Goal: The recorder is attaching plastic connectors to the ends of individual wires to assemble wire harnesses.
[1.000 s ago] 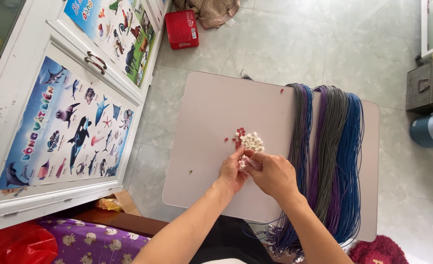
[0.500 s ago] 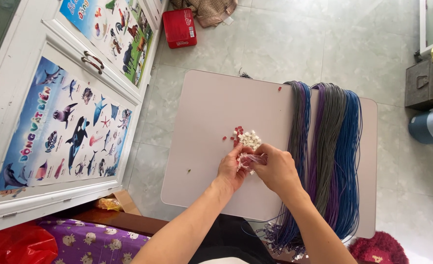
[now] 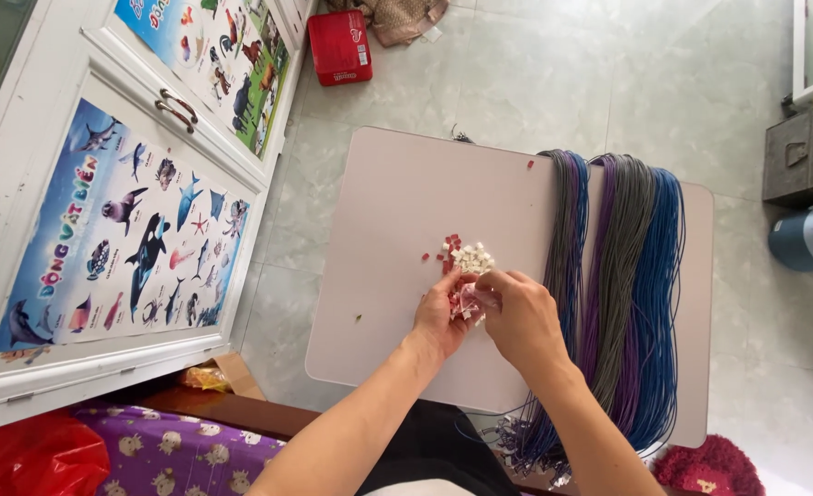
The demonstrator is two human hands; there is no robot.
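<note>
Hands (image 3: 484, 317) pinching small clear bag (image 3: 467, 301), beads (image 3: 466, 258) beside, cords (image 3: 622, 294)

Two bare forearms with no sleeves, left hand (image 3: 440, 317) and right hand (image 3: 520, 317) without rings, watch or gloves, short unpainted nails, dark garment below the wrists at the lap, pale cloth edge beneath it
</note>
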